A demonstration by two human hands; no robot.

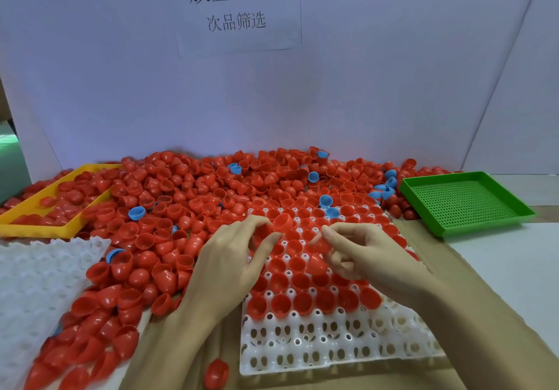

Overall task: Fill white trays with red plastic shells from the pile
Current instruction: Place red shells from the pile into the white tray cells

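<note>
At the left edge of the table a yellow tray (36,205) sits tilted, with red shells lying in it, and nearer to me a stack of spare white trays (33,283) covers the near left corner. The pile of red shells (187,196) spreads from there across the middle of the table to the back wall, with a few blue shells (136,213) scattered through it. One stray red shell (216,373) lies at the near edge, by my left forearm.

My left hand (233,256) hovers over the left side of the white tray I am filling (332,341); its thumb and fingertips pinch a red shell (282,222), open side up, above the far rows. That tray lies in front of me, its far and middle rows already holding red shells, its two nearest rows bare.

My right hand (360,253) hangs just beside the left one, above the middle of the same tray, fingers curled round a second red shell (321,246), which is blurred.

Near the right edge of the table a green tray (462,199) with a perforated floor stands apart from the pile.
</note>
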